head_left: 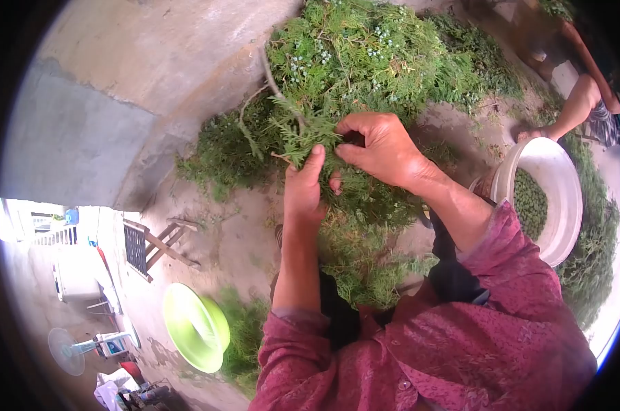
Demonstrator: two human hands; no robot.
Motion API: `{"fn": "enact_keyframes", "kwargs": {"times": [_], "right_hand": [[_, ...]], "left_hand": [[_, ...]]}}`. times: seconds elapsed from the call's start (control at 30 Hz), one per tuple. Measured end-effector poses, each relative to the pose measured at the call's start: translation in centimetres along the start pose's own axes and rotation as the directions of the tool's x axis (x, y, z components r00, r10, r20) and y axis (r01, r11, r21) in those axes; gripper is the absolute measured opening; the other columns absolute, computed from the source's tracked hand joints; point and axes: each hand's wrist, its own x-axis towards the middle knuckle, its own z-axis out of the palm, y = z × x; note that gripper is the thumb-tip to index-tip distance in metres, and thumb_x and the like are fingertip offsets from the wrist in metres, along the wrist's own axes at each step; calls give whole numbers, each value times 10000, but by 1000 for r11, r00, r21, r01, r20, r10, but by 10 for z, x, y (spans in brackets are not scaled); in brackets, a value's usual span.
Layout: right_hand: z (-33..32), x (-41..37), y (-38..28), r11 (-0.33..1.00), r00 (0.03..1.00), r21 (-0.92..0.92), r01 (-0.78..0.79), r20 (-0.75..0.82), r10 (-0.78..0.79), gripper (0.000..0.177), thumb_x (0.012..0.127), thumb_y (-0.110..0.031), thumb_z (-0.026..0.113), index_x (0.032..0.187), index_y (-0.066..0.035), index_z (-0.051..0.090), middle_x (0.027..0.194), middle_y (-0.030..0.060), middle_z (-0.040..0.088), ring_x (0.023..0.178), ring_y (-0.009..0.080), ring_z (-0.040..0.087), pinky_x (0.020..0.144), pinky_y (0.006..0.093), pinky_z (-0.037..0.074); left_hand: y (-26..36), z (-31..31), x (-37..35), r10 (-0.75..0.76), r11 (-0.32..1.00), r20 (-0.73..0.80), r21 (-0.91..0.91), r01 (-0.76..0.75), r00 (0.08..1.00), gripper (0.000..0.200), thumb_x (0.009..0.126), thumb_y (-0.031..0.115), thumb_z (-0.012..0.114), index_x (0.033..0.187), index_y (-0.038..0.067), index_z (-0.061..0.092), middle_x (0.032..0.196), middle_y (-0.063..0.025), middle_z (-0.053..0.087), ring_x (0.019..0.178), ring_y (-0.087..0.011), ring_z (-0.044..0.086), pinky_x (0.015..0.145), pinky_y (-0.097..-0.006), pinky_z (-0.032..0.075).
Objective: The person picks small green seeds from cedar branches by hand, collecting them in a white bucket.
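My left hand is closed on a leafy evergreen branch, thumb uppermost, with flat scaly sprigs like those of arborvitae. Close beside it, my right hand has thumb and forefinger brought together at the edge of the foliage. What lies between those fingertips is too small to make out. Beyond both hands rises a large heap of cut evergreen branches, dotted with pale bluish-green cones. More cut greenery lies below my hands, between my legs.
To the right stands a white bucket holding many small green cones. A lime-green basin, a wooden stool and a fan are at left. Another person's leg shows at upper right. A concrete wall borders the heap.
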Motion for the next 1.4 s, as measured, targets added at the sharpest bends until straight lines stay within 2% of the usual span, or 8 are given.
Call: {"fn": "enact_keyframes", "kwargs": {"times": [0.27, 0.37, 0.53, 0.6, 0.8, 0.97, 1.13, 1.4], "right_hand": [[6, 4, 14, 943, 987, 304, -135, 120, 103, 210, 690, -65, 595, 878, 27, 587, 730, 59, 592, 624, 46, 485, 563, 243, 428], [4, 3, -2, 988, 988, 40, -151, 28, 150, 374, 659, -263, 573, 905, 16, 610, 828, 210, 619, 798, 315, 612, 735, 337, 475], [4, 4, 1, 982, 989, -156, -105, 86, 119, 374, 689, -203, 588, 953, 61, 567, 865, 153, 603, 738, 177, 573, 683, 292, 470], [-1, 9, -2, 938, 872, 96, -333, 410, 268, 356, 690, -197, 609, 930, 61, 566, 787, 124, 602, 635, 139, 554, 579, 264, 463], [-7, 3, -26, 708, 716, 203, -676, 407, 567, 254, 666, -123, 626, 818, 76, 581, 640, 97, 583, 491, 109, 512, 468, 220, 421], [-16, 1, -21, 657, 642, 376, -654, 735, 218, 206, 670, -153, 611, 699, 50, 598, 564, 84, 574, 413, 112, 501, 415, 212, 423], [-12, -6, -20, 381, 732, 663, -644, 679, 58, 225, 596, -53, 521, 798, 34, 570, 705, 136, 600, 447, 135, 522, 398, 223, 432], [-39, 9, 5, 176, 893, 875, -450, 445, 73, 128, 754, -64, 505, 865, 1, 502, 854, 99, 552, 586, 77, 432, 437, 169, 347]], "left_hand": [[1, -6, -5, 39, 989, 127, 139, -57, 991, 167, 759, 100, 630, 906, 63, 560, 726, -4, 545, 497, -99, 454, 423, -232, 367], [-7, -13, -1, 5, 949, 201, 306, -68, 980, 166, 735, 68, 643, 886, 55, 576, 654, 11, 532, 483, -81, 447, 416, -224, 362], [-6, -15, -3, -10, 903, 91, 430, -30, 996, 152, 739, 67, 641, 876, 41, 581, 621, 25, 515, 460, -56, 434, 390, -203, 345], [-2, -15, -6, 7, 894, 71, 447, -38, 997, 144, 748, 76, 635, 877, 39, 581, 621, 25, 517, 455, -53, 432, 385, -201, 343], [-7, -17, -9, 68, 905, 91, 413, -99, 994, 132, 766, 88, 616, 877, 27, 579, 633, 15, 535, 443, -47, 437, 377, -195, 336], [-4, -23, -10, 127, 886, 25, 447, -125, 992, 113, 773, 77, 603, 874, 34, 578, 639, 3, 549, 464, -54, 455, 377, -196, 335], [20, -55, 5, 210, 978, -394, 87, -191, 895, 123, 786, 66, 585, 909, 58, 579, 767, -23, 582, 583, -92, 499, 411, -221, 356], [31, -105, 17, 15, 897, -329, -413, -158, 944, 123, 871, 165, 475, 926, 63, 516, 847, -72, 589, 500, -94, 398, 446, -252, 366]]}}
